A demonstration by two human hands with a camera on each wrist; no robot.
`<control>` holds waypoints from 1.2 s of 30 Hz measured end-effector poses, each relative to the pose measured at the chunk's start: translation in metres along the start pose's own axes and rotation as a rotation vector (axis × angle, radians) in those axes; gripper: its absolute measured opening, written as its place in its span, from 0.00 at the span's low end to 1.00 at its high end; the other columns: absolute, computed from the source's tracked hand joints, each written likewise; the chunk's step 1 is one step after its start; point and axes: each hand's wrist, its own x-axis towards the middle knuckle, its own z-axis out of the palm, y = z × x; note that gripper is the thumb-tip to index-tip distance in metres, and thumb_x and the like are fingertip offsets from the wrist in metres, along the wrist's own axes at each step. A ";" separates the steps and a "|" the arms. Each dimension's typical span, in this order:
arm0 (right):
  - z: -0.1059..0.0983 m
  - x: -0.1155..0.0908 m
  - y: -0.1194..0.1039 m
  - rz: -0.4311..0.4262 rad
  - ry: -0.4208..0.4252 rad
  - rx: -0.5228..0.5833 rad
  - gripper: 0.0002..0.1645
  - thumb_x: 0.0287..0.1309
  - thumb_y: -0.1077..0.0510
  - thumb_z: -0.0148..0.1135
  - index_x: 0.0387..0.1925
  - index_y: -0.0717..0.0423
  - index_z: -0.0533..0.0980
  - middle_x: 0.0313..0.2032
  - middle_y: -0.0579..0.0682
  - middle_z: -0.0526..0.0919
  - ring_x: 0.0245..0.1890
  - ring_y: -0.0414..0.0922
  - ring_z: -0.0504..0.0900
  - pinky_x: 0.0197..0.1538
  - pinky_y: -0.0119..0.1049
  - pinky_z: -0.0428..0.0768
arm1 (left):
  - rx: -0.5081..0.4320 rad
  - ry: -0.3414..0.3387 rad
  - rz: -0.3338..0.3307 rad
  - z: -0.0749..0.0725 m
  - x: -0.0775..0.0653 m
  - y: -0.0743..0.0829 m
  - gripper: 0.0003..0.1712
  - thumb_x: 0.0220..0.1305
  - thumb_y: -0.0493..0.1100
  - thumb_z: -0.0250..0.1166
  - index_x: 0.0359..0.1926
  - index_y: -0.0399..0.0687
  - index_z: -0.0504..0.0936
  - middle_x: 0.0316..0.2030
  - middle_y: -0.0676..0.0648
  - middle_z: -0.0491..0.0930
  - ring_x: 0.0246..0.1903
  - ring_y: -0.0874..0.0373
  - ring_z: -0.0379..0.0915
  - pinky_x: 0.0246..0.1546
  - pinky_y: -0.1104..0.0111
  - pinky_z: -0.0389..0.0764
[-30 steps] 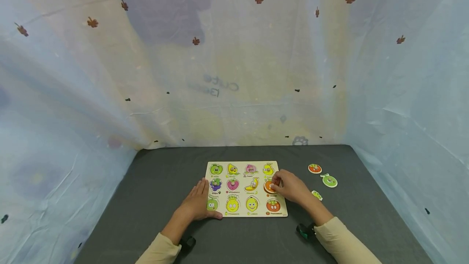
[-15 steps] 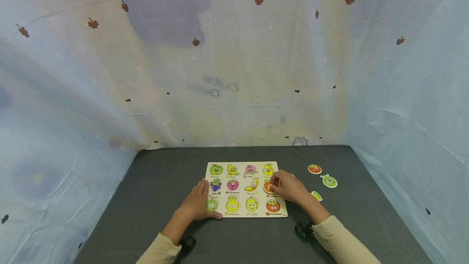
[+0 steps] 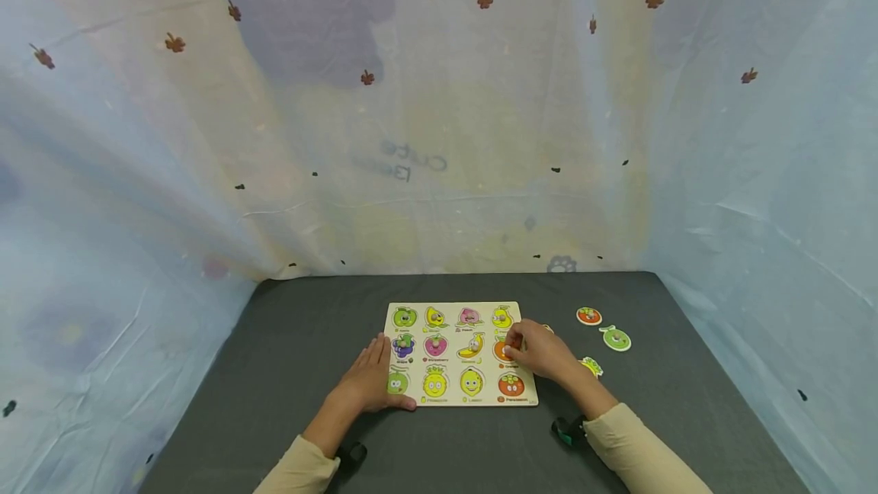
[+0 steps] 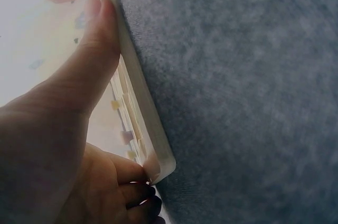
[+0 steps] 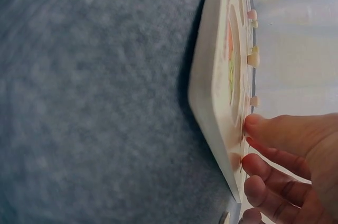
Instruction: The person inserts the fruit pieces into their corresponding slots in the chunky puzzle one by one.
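Observation:
A wooden fruit puzzle board point(image 3: 453, 364) lies flat on the dark table, with knobbed pieces in its upper rows. My left hand point(image 3: 366, 380) rests along its left side, fingers straight and thumb at the front edge; the left wrist view shows that thumb point(image 4: 95, 44) lying over the rim. At the right end of the middle row, the fingers of my right hand point(image 3: 545, 351) pinch the orange puzzle piece point(image 3: 501, 349), which sits at its slot. Part of this piece is hidden behind the fingers. In the right wrist view, the thumb point(image 5: 280, 131) and fingertips meet low over the board.
Right of the board lie loose pieces: a round red one point(image 3: 588, 316), a green one with a stem point(image 3: 617, 339) and a leafy one point(image 3: 591, 367) partly behind my right forearm. Another piece peeks out behind the right hand. A printed curtain point(image 3: 439, 113) surrounds the table.
The right hand has shifted slightly left, and the orange piece now lies closer to its slot's outline. The left hand and the board have stayed in place.

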 end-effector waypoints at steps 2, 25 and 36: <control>0.000 0.000 0.001 -0.005 0.001 0.001 0.10 0.66 0.55 0.77 0.32 0.45 0.81 0.32 0.42 0.77 0.29 0.38 0.73 0.33 0.35 0.74 | 0.000 0.002 0.001 0.000 0.001 0.000 0.82 0.49 0.71 0.83 0.83 0.26 0.47 0.84 0.28 0.45 0.84 0.35 0.43 0.84 0.47 0.50; -0.006 -0.005 -0.002 0.001 -0.006 0.009 0.09 0.66 0.55 0.76 0.33 0.46 0.81 0.32 0.44 0.76 0.29 0.39 0.71 0.35 0.38 0.73 | 0.011 -0.010 -0.005 -0.002 0.000 0.002 0.82 0.49 0.71 0.83 0.83 0.25 0.48 0.83 0.27 0.46 0.84 0.35 0.43 0.84 0.47 0.50; -0.022 -0.015 0.004 0.001 0.026 0.017 0.07 0.66 0.59 0.75 0.36 0.51 0.82 0.34 0.47 0.76 0.31 0.41 0.72 0.34 0.39 0.73 | 0.012 -0.007 -0.001 -0.004 -0.002 0.003 0.81 0.49 0.71 0.83 0.83 0.25 0.48 0.83 0.26 0.46 0.84 0.34 0.43 0.84 0.47 0.50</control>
